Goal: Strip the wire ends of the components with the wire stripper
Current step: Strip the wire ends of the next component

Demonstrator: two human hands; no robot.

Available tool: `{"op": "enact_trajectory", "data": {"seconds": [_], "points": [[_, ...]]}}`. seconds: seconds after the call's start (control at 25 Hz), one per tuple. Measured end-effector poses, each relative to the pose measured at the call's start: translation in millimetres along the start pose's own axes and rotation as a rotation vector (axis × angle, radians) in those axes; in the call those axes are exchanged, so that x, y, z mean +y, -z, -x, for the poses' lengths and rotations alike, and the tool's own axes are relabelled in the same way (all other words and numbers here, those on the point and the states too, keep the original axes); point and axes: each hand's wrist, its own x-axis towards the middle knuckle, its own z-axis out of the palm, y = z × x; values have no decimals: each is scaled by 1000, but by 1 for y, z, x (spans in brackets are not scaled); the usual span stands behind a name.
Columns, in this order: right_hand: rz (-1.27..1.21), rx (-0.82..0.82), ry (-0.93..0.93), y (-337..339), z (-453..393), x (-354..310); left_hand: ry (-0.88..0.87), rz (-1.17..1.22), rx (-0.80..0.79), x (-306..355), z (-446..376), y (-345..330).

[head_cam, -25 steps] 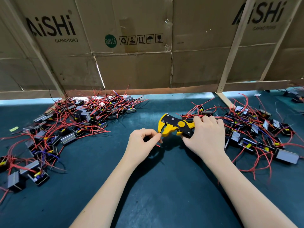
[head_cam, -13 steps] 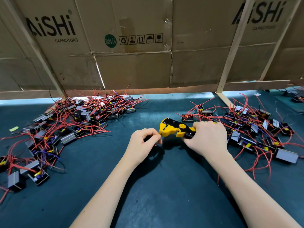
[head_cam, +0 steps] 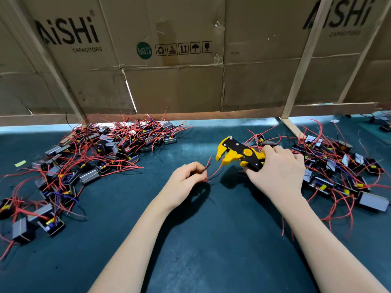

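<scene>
My right hand [head_cam: 277, 172] grips the handles of a yellow and black wire stripper [head_cam: 237, 154], whose jaws stand apart and point left. My left hand [head_cam: 186, 180] curls round a small component that is mostly hidden in the palm. Thin red wires [head_cam: 213, 172] and a black one stick out from its fingers toward the stripper's jaws, with a small gap between the wire tips and the jaws. Both hands hover over the dark green mat [head_cam: 211, 240].
A big pile of components with red wires [head_cam: 91, 161] lies at the left. Another such pile [head_cam: 338, 166] lies at the right, close behind my right hand. A cardboard wall [head_cam: 179, 77] with wooden slats closes off the back.
The stripper's jaws, squeezed together half a second ago, have sprung apart again. The wires now stick out free of the jaws from my left hand. Both hands stayed in about the same place.
</scene>
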Motion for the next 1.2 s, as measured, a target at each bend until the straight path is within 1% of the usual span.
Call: {"op": "enact_trajectory", "data": {"seconds": [0.08, 0.16, 0.32, 0.52, 0.72, 0.92, 1.08, 1.2], "points": [[-15, 2, -35, 0, -3, 3, 25, 61, -39, 1, 0, 3], [-14, -12, -63, 0, -5, 8, 38, 104, -110, 4, 2, 7], [-10, -40, -93, -1, -7, 12, 18, 76, -306, 5, 8, 17], [-17, -58, -69, -1, -6, 11, -12, 72, -453, 3, 14, 32], [-28, -62, -67, -1, -6, 12, -63, -71, -410, 2, 14, 34], [-29, -67, -69, -3, -6, 11, -29, -61, -442, 5, 15, 32], [-22, -70, -65, -3, -6, 10, -27, -162, -396, 3, 13, 29], [-20, -65, -56, -2, -5, 10, -19, -148, -345, 2, 12, 24]]}}
